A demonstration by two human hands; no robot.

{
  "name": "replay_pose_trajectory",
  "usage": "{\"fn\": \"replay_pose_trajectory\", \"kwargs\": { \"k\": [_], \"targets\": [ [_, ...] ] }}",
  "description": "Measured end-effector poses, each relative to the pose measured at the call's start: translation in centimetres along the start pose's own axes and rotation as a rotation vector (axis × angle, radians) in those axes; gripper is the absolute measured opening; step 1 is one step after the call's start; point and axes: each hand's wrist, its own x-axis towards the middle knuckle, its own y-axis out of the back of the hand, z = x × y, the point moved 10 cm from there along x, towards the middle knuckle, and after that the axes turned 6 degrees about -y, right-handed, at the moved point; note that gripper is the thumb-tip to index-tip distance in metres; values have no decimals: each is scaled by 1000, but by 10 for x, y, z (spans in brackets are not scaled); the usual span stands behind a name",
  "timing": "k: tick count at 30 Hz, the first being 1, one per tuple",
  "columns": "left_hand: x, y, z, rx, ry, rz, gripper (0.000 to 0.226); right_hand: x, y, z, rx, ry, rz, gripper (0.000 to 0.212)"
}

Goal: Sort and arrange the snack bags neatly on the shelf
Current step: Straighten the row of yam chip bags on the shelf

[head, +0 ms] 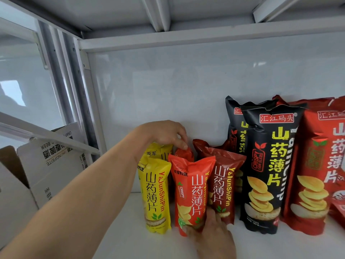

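rear red bag (183, 153) top pinched by left hand (168, 136) | front red bag (190, 195) base gripped by right hand (211, 234) | risk: yellow bag (155, 195) toppled if nudged

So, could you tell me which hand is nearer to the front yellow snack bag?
Left. The left hand reaches over and behind the front yellow bag, pinching the top of a rear red bag. The right hand grips the front orange-red bag's base, one bag away.
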Motion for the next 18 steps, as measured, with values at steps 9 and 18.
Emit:
{"fn": "replay_pose_trajectory", "kwargs": {
  "k": [9,18],
  "targets": [
    [3,-7,-3,-30,2,82,30,0,0,1,21,-8,22,91],
    [1,-5,-8,19,35,138,31,-4,7,-6,-14,2,76,89]
  ]
}}
